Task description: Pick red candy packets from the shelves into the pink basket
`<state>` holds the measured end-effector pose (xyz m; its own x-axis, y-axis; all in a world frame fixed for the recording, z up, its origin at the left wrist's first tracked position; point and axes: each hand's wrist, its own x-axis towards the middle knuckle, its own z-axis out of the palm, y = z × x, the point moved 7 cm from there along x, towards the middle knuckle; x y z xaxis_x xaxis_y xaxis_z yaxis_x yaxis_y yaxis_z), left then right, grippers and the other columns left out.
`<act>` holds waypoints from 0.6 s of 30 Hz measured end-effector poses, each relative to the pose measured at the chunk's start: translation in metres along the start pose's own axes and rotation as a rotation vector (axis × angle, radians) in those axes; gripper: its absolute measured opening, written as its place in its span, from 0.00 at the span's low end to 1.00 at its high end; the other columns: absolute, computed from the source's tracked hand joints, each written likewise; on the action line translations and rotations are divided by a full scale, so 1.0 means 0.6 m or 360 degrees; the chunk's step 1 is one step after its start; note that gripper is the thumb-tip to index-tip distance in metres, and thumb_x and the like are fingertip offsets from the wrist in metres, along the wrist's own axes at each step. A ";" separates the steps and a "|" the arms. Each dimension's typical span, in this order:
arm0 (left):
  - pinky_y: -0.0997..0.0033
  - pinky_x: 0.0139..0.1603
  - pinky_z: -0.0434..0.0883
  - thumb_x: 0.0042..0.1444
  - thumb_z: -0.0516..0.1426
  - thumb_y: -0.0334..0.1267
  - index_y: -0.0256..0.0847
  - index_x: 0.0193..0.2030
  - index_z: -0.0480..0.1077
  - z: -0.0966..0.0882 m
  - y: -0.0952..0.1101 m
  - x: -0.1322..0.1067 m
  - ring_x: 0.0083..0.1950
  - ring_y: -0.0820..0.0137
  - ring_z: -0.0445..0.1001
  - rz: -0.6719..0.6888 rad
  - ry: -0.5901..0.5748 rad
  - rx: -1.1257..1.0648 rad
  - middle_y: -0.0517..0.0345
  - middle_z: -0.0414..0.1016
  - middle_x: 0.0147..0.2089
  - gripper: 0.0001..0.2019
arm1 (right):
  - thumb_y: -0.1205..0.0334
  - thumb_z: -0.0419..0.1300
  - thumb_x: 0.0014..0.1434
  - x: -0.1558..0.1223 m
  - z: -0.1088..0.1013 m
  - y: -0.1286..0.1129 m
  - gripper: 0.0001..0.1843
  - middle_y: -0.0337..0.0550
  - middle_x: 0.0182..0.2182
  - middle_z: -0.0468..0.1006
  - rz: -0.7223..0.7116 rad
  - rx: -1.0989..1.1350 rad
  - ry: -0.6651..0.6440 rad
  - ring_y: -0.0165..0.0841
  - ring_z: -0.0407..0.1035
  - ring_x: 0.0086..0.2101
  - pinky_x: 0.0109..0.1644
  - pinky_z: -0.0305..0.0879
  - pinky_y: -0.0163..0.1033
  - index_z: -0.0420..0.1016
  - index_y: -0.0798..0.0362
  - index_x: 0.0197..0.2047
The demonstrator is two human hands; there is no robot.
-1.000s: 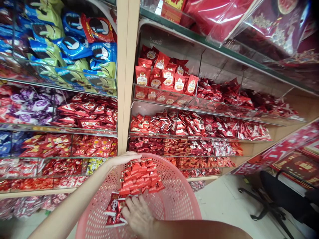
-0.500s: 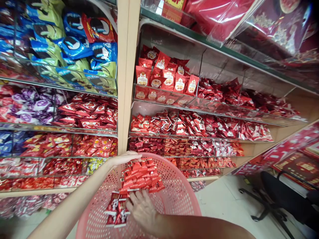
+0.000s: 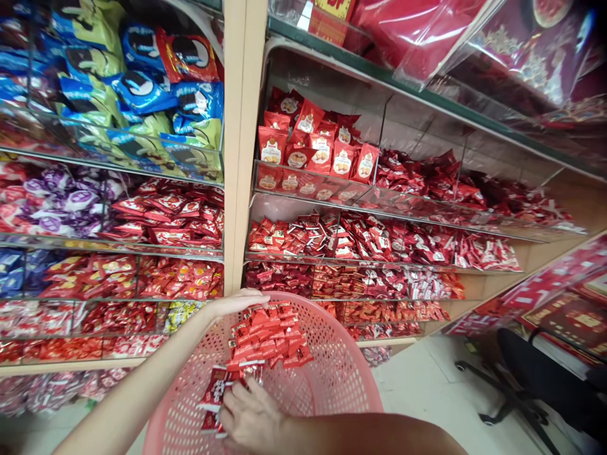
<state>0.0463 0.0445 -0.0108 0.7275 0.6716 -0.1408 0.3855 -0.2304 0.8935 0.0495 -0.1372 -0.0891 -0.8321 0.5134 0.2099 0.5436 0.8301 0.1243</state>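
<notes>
Left hand: left hand (image 3: 236, 303) curled over the far rim of a pink plastic mesh basket (image 3: 303, 302), fingers hooked around it, apparently grasping the rim.

Right hand: right hand (image 3: 250, 417) low in the near left part of the basket, fingers spread over loose red foil packets (image 3: 214, 392); clenched on them or only touching, impossible to tell.

Packets: loose ones along the basket's near left wall, beside and just below a heap of red foil packets (image 3: 265, 338) in the middle.

Surroundings: tiered clear shelf bins (image 3: 370, 243) full of red sachets, a wooden shelf upright (image 3: 241, 126), blue-and-green snack bags (image 3: 142, 88), a pale tile floor (image 3: 427, 392), a black office chair (image 3: 531, 385).

Risks: probably slippery foil, with packets liable to slide off the heap if pressed; possible basket tilt from one-handed support at the rim, spilling packets through the open top; a snag on the lower shelf edge close to the rim.
</notes>
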 end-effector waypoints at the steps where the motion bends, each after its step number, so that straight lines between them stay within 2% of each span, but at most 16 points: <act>1: 0.72 0.52 0.59 0.54 0.50 0.55 0.39 0.34 0.73 0.000 -0.001 0.000 0.46 0.67 0.67 -0.0003 0.0006 0.0002 0.60 0.74 0.40 0.21 | 0.55 0.53 0.58 0.002 0.002 0.000 0.13 0.45 0.34 0.69 -0.0015 -0.0017 0.0006 0.37 0.61 0.40 0.49 0.58 0.47 0.69 0.58 0.36; 4: 0.73 0.52 0.59 0.55 0.49 0.54 0.39 0.35 0.74 0.000 -0.002 0.001 0.47 0.67 0.67 0.0050 0.0001 -0.0002 0.60 0.74 0.41 0.21 | 0.63 0.52 0.59 0.006 0.003 0.006 0.08 0.45 0.33 0.69 -0.0021 -0.0081 0.0009 0.36 0.62 0.39 0.49 0.58 0.47 0.69 0.58 0.35; 6: 0.72 0.52 0.59 0.55 0.49 0.54 0.39 0.34 0.73 0.000 -0.002 0.001 0.46 0.67 0.67 0.0079 0.0000 -0.0003 0.60 0.73 0.40 0.21 | 0.65 0.52 0.59 0.009 0.001 0.013 0.07 0.46 0.34 0.70 -0.0010 -0.0107 0.0000 0.36 0.62 0.40 0.50 0.57 0.48 0.69 0.58 0.35; 12: 0.71 0.54 0.58 0.54 0.50 0.55 0.41 0.36 0.74 -0.001 -0.006 -0.001 0.49 0.65 0.66 -0.0006 0.0018 -0.0028 0.60 0.74 0.41 0.20 | 0.64 0.52 0.60 0.009 -0.003 0.029 0.07 0.46 0.36 0.70 0.0049 -0.0126 -0.0066 0.37 0.61 0.43 0.54 0.53 0.49 0.69 0.58 0.37; 15: 0.71 0.53 0.59 0.53 0.50 0.56 0.40 0.35 0.74 0.000 -0.005 0.000 0.48 0.66 0.66 0.0029 -0.0001 -0.0036 0.60 0.74 0.41 0.21 | 0.65 0.50 0.61 0.008 -0.003 0.026 0.08 0.46 0.36 0.71 0.0025 -0.0124 -0.0077 0.36 0.61 0.43 0.54 0.54 0.49 0.69 0.58 0.37; 18: 0.71 0.51 0.59 0.53 0.50 0.56 0.39 0.34 0.73 0.001 -0.003 0.002 0.46 0.66 0.67 0.0034 -0.0012 -0.0053 0.60 0.73 0.40 0.22 | 0.56 0.52 0.60 0.007 -0.015 0.026 0.13 0.45 0.36 0.71 0.0020 -0.0089 -0.0057 0.37 0.61 0.43 0.54 0.54 0.48 0.69 0.57 0.38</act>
<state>0.0464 0.0454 -0.0129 0.7397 0.6613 -0.1245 0.3508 -0.2211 0.9100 0.0551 -0.1241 -0.0774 -0.8279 0.5322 0.1770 0.5587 0.8105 0.1760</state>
